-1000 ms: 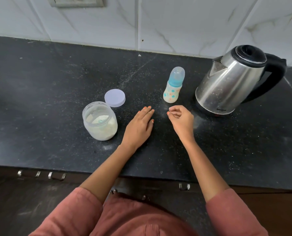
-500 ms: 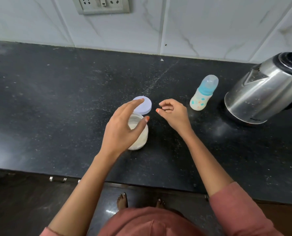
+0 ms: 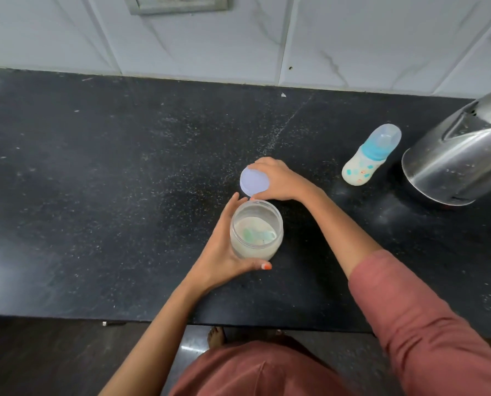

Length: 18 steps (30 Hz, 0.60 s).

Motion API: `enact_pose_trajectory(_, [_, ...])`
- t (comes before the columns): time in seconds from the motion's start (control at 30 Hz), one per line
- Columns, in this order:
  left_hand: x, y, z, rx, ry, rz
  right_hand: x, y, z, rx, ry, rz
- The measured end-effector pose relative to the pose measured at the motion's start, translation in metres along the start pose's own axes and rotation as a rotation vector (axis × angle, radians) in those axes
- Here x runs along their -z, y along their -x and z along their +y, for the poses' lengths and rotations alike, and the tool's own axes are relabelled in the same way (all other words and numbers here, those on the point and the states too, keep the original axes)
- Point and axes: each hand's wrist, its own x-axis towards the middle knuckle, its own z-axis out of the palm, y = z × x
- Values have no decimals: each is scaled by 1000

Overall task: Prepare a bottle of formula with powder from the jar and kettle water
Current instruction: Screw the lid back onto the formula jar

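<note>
An open clear jar [image 3: 257, 229] of pale powder, with a greenish scoop inside it, stands on the black counter [image 3: 101, 195]. My left hand [image 3: 224, 252] grips the jar from its left side, thumb in front. Just behind the jar my right hand [image 3: 278, 178] holds the pale lilac lid [image 3: 254, 181] by its edge. A small baby bottle [image 3: 370, 155] with a blue collar and clear cap stands to the right, apart from both hands. The steel kettle [image 3: 461, 155] stands at the far right, partly cut off by the frame.
A white tiled wall [image 3: 267, 38] with a socket plate [image 3: 178, 4] runs behind the counter. The counter's front edge lies close to my body. Fine powder specks are scattered over the black surface.
My left hand came down and closed round the jar. My right hand moved left and took hold of the lid. The view shifted left, so the kettle is now partly cut off.
</note>
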Motion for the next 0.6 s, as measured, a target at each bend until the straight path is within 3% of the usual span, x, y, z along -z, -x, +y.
enact_pose_trajectory(0.17, [-1,-1,-2,-26,-36,40,-5,-3,-3,5,71,52])
enact_pose_trajectory(0.6, [-2,-1,-6,15,-85,97,46,58,-29,-43,-338,186])
